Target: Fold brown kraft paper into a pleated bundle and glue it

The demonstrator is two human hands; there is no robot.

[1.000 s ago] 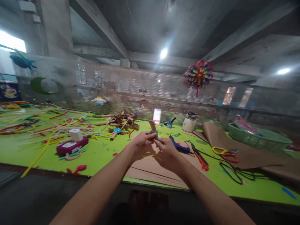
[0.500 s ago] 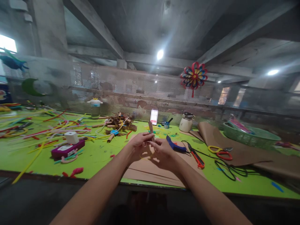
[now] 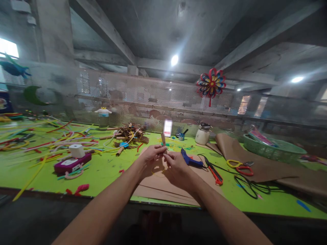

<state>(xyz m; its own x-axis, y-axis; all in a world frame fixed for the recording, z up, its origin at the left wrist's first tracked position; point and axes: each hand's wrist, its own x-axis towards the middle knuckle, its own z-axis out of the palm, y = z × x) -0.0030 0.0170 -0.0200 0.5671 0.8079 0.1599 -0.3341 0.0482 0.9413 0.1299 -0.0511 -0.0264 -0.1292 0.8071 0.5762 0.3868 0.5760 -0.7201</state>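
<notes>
A narrow strip of brown paper (image 3: 162, 139) stands up out of my left hand (image 3: 153, 154), whose fingers are closed around its lower part. Close against it, my right hand (image 3: 176, 162) is pinched at the base of the strip; the exact grip of its fingertips is hard to make out. Below both hands lie flat brown paper sheets (image 3: 163, 190) on the green table. A thin yellow strand (image 3: 157, 172) loops under my hands. Just right of my right hand rests a blue glue gun (image 3: 191, 160).
An orange box cutter (image 3: 216, 173), yellow-and-red scissors (image 3: 240, 166) and a black cable (image 3: 251, 187) lie to the right, near a green basket (image 3: 274, 147). A heap of rolled brown pieces (image 3: 131, 136) and a purple box (image 3: 73, 163) are left. A cream jug (image 3: 203, 134) stands behind.
My right hand's fingers have drawn in closer to my left hand at the strip's base. The strip leans slightly more to the left. The table items lie as before.
</notes>
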